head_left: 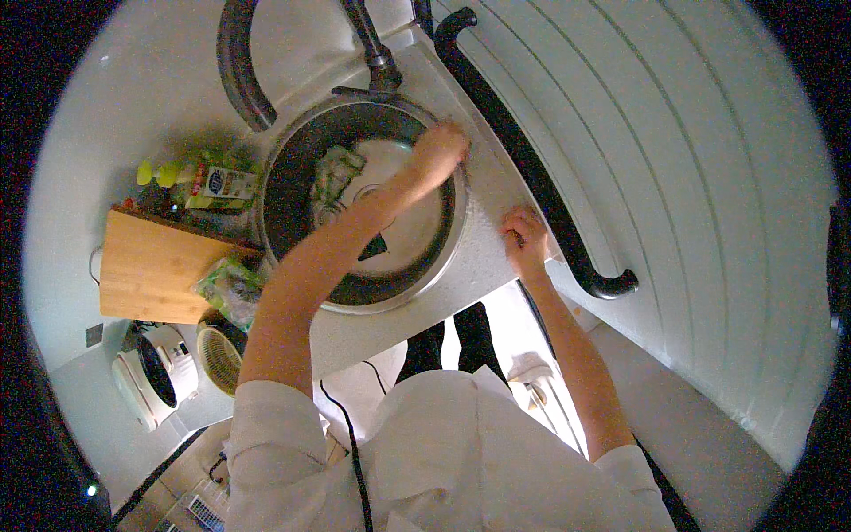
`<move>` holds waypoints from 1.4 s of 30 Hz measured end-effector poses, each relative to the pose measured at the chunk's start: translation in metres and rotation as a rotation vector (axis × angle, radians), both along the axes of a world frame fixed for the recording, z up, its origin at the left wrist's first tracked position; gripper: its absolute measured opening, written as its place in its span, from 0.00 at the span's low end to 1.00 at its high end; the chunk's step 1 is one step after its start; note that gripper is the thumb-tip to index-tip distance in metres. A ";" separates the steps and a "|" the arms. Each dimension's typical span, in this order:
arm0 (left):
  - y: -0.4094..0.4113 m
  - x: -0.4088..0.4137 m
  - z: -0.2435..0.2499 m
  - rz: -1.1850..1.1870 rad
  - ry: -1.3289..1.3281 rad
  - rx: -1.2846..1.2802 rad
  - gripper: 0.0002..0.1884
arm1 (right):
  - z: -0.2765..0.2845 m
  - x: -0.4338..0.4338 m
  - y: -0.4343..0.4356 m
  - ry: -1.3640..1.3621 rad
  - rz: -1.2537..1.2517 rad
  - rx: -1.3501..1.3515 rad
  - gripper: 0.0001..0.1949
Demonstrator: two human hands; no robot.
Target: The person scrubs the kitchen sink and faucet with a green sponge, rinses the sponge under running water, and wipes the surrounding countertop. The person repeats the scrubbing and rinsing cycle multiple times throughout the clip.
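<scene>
My left hand (442,151) is at the right rim of a round sink (425,292), fingers bent downward; whether it holds anything is hidden. The left forearm crosses over the basin. Inside lies a crumpled, pale green item (338,169), perhaps leaves or a plastic bag, against the left wall. A small dark triangular piece (373,248) shows below my forearm. On the pale countertop (482,263), my right hand (525,236) rests with curled fingers, close to a black rail (525,156). I cannot tell whether something is between those fingers.
Behind the sink stands a dark faucet (382,70), with a black curved tube (236,66) to its left. Left of the basin are several bottles and cartons (226,183), a wooden cutting board (159,272), a plastic bag (233,286), a basket (219,352) and a white rice cooker (183,369).
</scene>
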State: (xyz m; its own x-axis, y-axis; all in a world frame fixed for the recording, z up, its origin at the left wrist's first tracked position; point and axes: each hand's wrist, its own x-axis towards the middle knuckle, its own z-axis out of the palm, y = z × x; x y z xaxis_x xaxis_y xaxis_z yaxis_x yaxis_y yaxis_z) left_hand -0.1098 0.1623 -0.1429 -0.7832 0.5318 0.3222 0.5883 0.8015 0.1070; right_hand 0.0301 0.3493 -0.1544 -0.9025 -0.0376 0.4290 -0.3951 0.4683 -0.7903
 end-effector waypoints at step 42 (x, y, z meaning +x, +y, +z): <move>0.002 -0.065 0.031 0.429 -0.215 -0.455 0.05 | 0.015 -0.002 -0.003 0.007 0.078 -0.170 0.04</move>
State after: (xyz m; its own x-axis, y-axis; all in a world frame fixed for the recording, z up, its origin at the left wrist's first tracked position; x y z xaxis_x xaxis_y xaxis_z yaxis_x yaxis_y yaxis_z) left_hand -0.1750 0.1641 -0.1121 -0.9778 0.2040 -0.0480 0.2096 0.9530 -0.2186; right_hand 0.0285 0.3461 -0.1396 -0.8966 -0.0338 0.4416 -0.4311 0.2955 -0.8526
